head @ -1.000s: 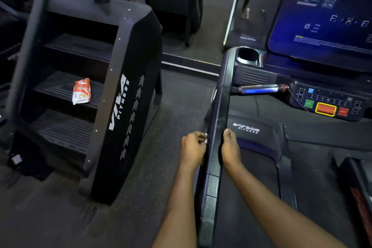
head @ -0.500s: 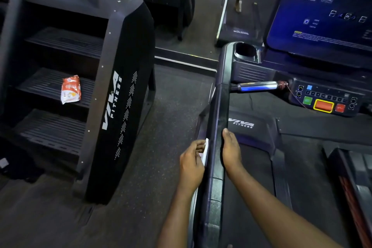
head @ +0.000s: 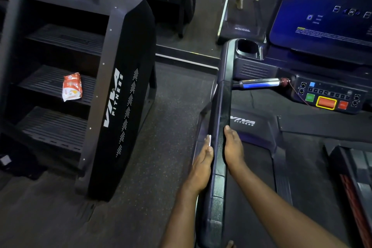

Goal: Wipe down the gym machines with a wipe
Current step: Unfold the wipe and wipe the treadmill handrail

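- Two machines close by. On the left, the black stair-climber with white lettering (head: 120,96) shows three ribbed steps, and one orange-and-white packet (head: 72,86) lies on the middle step, towards its right end.
- Between the machines a strip of speckled dark rubber floor (head: 167,127) runs open up to a pale metal floor strip (head: 187,59).
- The left hand (head: 201,163) is flat with straight fingers, pressing one white wipe (head: 210,140) against the outer face of the treadmill's long black side rail (head: 220,110). Only a sliver of wipe shows at the fingertips.
- The right hand (head: 233,147) lies flat along the rail's inner face, directly opposite, fingers extended, gripping nothing.
- Further up the rail sit one round cup holder (head: 247,47) and one chrome grip bar (head: 259,83) jutting rightwards.
- Far right is a dark control panel with green, orange and red buttons (head: 330,96), under a blue-lit screen (head: 322,6).
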The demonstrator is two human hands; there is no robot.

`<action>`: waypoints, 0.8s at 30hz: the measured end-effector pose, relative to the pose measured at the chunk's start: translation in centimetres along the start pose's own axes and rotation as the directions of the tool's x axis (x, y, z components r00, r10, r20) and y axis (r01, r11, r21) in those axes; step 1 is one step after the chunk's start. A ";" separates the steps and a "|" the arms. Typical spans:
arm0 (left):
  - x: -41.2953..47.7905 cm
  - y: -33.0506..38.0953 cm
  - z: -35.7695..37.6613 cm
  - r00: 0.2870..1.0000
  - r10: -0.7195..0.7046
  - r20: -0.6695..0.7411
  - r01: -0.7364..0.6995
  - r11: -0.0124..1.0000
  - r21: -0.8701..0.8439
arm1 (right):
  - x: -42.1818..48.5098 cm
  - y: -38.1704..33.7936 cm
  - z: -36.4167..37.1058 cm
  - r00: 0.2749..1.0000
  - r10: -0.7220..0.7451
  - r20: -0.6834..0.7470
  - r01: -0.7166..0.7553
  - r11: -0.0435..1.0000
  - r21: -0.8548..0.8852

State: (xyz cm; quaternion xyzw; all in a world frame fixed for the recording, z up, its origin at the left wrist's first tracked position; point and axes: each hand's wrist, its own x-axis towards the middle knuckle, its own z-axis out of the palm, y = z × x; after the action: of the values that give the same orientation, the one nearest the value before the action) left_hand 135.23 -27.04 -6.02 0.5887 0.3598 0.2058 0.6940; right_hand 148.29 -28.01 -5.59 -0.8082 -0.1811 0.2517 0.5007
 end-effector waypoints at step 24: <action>3.4 2.7 0.9 0.996 0.082 0.044 -0.090 0.974 0.207 | 0.3 -0.1 -0.5 0.999 -0.032 0.035 0.034 0.997 -0.064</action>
State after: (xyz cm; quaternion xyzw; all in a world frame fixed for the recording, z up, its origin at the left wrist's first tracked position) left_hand 138.46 -24.60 -4.22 0.6766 0.3414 0.1865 0.6252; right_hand 148.85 -28.14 -5.42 -0.8164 -0.2109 0.2512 0.4754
